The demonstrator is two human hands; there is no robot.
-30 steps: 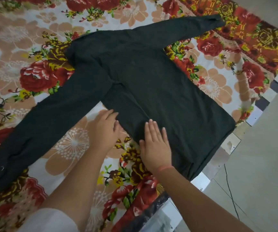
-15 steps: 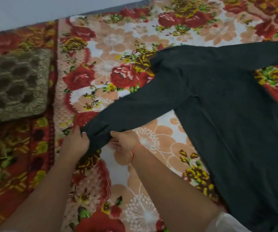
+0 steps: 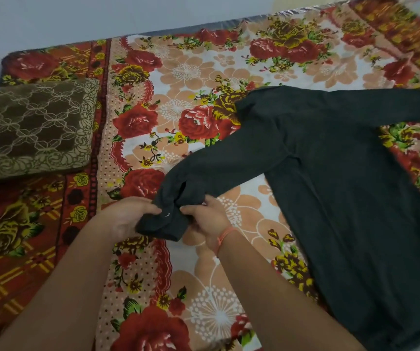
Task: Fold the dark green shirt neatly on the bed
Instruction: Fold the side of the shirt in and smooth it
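The dark green long-sleeved shirt lies flat on the bed's floral cover, its body at the right and one sleeve stretching left toward me. My left hand grips the cuff end of that sleeve from the left. My right hand, with an orange band at the wrist, pinches the same cuff from the right. The cuff is bunched and lifted slightly off the cover between both hands. The other sleeve runs off the right edge of the view.
A brown patterned pillow lies at the left on the bed. A pale wall runs behind the bed's far edge. Floral cover shows between the pillow and the shirt.
Both hands have drawn the sleeve cuff up and bunched it between them. One second ago they lay flat at the shirt's side seam; the view has since swung left.
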